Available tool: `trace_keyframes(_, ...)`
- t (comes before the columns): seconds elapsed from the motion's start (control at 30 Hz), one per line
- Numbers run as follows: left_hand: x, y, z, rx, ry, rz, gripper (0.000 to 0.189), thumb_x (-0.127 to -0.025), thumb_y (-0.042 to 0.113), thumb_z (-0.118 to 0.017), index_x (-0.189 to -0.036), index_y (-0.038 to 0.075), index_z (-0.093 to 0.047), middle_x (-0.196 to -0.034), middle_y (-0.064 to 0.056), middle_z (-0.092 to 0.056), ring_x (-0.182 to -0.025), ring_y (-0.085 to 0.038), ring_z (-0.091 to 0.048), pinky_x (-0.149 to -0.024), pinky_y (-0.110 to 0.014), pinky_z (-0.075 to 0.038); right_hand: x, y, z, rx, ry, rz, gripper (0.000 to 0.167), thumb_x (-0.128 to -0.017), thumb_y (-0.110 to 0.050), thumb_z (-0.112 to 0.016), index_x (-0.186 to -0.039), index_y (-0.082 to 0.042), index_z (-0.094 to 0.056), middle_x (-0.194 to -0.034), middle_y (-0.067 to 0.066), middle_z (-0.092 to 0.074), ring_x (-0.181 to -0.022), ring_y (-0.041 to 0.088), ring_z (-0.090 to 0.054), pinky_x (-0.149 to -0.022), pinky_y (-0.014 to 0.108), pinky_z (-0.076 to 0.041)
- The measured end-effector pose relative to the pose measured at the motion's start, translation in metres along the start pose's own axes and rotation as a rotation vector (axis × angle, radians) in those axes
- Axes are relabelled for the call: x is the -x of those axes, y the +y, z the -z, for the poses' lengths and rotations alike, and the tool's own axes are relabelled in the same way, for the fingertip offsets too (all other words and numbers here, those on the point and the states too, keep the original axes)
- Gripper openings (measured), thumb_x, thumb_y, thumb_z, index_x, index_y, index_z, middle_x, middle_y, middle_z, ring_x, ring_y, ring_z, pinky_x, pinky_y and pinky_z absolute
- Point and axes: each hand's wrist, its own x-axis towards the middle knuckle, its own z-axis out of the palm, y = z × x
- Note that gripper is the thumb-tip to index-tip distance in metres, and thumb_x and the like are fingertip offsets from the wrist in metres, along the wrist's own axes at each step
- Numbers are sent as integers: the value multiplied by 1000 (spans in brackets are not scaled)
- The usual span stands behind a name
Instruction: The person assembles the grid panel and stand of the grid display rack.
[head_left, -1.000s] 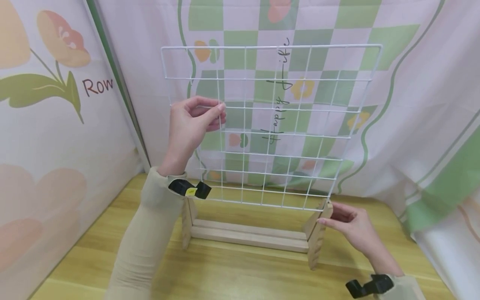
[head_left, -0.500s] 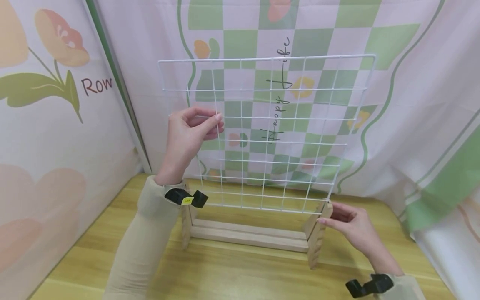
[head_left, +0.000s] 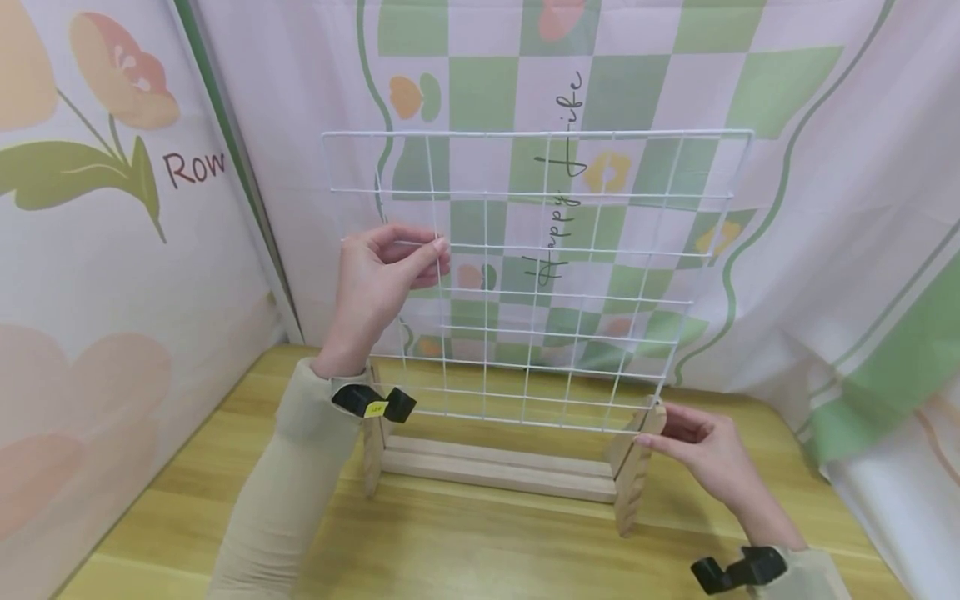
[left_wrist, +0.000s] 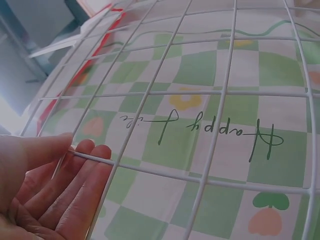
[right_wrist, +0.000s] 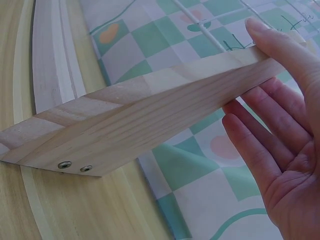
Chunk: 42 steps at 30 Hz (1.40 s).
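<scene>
A white wire grid panel (head_left: 525, 300) stands upright between the two side boards of a wooden stand (head_left: 498, 479). My left hand (head_left: 382, 275) pinches a wire of the grid left of its middle, thumb in front and fingers behind, as the left wrist view shows at the grid wires (left_wrist: 200, 180). With my right hand (head_left: 701, 450) I grip the top of the stand's right side board (right_wrist: 140, 110), the thumb over its edge and the fingers against its outer face. The panel's lower edge is above the stand's crossbar. My left forearm partly hides the left side board.
The stand rests on a yellowish wooden table (head_left: 450, 550). Behind it hangs a green-and-white checked curtain (head_left: 480, 92), and a flower-printed cloth wall (head_left: 112, 275) borders the left. Two metal screws (right_wrist: 65, 164) show low on the side board.
The wire grid panel has slid downward between the side boards, my left hand moving down with it. My right hand has stayed at the right side board.
</scene>
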Motion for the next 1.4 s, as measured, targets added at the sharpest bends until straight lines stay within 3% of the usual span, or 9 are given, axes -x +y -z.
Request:
trace_keyframes(0.5,7,-9,0,-1,-9,-9,16,-91,11,-80,-98,-2,-75,-90,-13,-76,-81,-30,-75,-73,-36,-64,-1,-5,4,18,-25,15,48,-88,-5,-81,-129,10,-62,-107,-1,-75,-93,6,-70,-79,20,-58)
trace_keyframes(0.63,8,-8,0,5,2,-10,15,-91,9,-80,-99,-3,-75,-91,-13,-76,-79,-25,-76,-72,-36,-64,-7,-32,15,34,6,44,48,-91,-7,-78,-133,6,-60,-114,-4,-73,-96,6,-70,-82,19,-57)
trace_keyframes(0.73,8,-8,0,6,7,-13,15,-91,9,-79,-99,-3,-74,-92,-13,-76,-79,-24,-76,-72,-36,-64,-16,-67,25,35,99,47,45,-95,-14,-75,-137,-3,-61,-117,-6,-72,-99,3,-69,-86,14,-53)
trace_keyframes(0.87,8,-8,0,3,2,-12,15,-91,9,-80,-99,-3,-74,-92,-13,-77,-79,-24,-76,-72,-36,-64,-33,-107,33,-141,240,99,36,-98,-16,-72,-130,-2,-66,-108,-4,-76,-90,6,-73,-88,12,-51)
trace_keyframes(1.0,8,-9,-1,10,-4,0,15,-91,9,-80,-99,-3,-75,-92,-14,-76,-79,-25,-76,-73,-36,-63,-46,-125,35,-325,304,214,27,-95,-7,-73,-116,9,-70,-94,6,-77,-74,14,-75,-76,24,-59)
trace_keyframes(1.1,8,-10,-1,14,-10,1,15,-91,9,-79,-99,-2,-75,-92,-14,-76,-80,-25,-76,-73,-36,-63,-49,-128,36,-323,309,241,22,-94,-5,-74,-111,10,-72,-90,6,-77,-69,15,-74,-69,26,-60)
trace_keyframes(1.3,14,-10,4,-28,-22,-22,23,-89,16,-82,-107,3,-76,-95,-11,-77,-83,-28,-75,-76,-36,-63,-49,-133,35,-160,300,251,24,-98,-9,-70,-111,10,-70,-91,3,-76,-72,14,-74,-68,25,-61)
trace_keyframes(1.4,22,-10,14,-89,25,-45,30,-87,24,-85,-112,9,-77,-97,-8,-77,-83,-27,-75,-77,-34,-63,-50,-133,32,-92,309,274,22,-99,-9,-69,-109,11,-69,-90,4,-75,-71,12,-73,-67,24,-61)
